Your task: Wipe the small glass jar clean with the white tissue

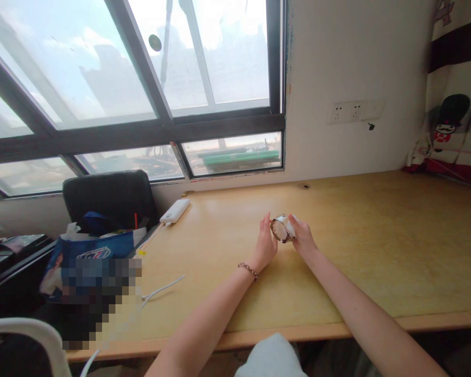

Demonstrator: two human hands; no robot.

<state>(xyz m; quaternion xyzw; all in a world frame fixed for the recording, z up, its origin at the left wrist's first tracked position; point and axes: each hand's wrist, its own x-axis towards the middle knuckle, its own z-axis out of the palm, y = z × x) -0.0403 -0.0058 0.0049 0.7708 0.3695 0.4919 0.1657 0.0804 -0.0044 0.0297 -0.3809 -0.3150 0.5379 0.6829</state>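
A round wristwatch (280, 230) with a pale face and metal rim is held just above the wooden table (220, 262). On its right side my right hand (303, 238) grips it, with a white piece between the thumb and the watch that I cannot make out clearly. My left hand (264, 242) is at the watch's left edge, its fingers pointing up and slightly apart, with the watch resting against them. A chain bracelet (248, 270) circles the left wrist.
A white power bank (175, 211) with cables lies at the table's left edge. Beyond that edge are a black chair (110, 193) and a blue bag (90, 262). A curtain (455, 115) hangs at the back right.
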